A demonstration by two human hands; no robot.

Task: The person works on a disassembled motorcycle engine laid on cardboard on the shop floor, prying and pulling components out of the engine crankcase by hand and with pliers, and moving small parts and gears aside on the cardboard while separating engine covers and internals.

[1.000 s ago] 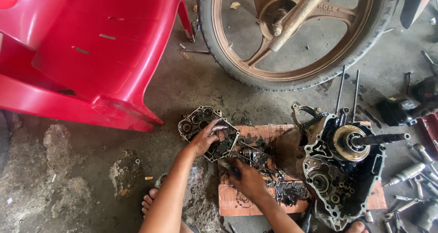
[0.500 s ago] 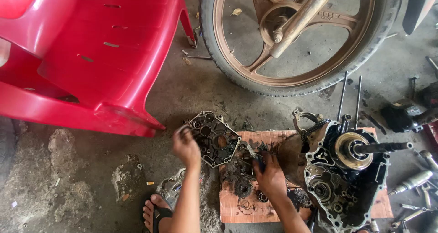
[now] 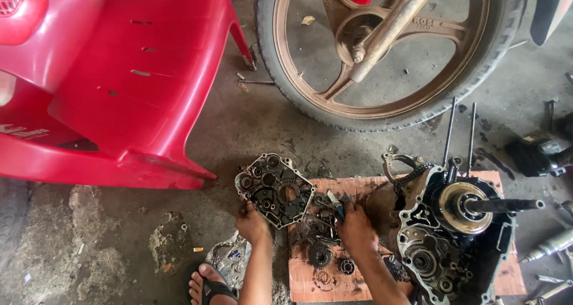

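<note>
A dark, greasy engine case half (image 3: 274,189) lies on the concrete at the left edge of a reddish wooden board (image 3: 310,284). My left hand (image 3: 252,222) grips its near edge. My right hand (image 3: 356,227) rests on the board, fingers closed around a small dark tool (image 3: 338,205) among oily gears and shafts (image 3: 319,227). Two small gears (image 3: 332,261) lie just in front of my right wrist. The other engine half (image 3: 456,236), with its round rotor and protruding shaft, stands on the right of the board.
A motorcycle wheel (image 3: 388,48) stands at the top. A red plastic body panel (image 3: 113,84) fills the upper left. A foot in a sandal (image 3: 209,286) is at the bottom. Loose tools and parts (image 3: 540,153) lie at the far right.
My left hand has slid down to the case half's near edge. My right hand moved up and right a little on the board. The camera view shifted slightly.
</note>
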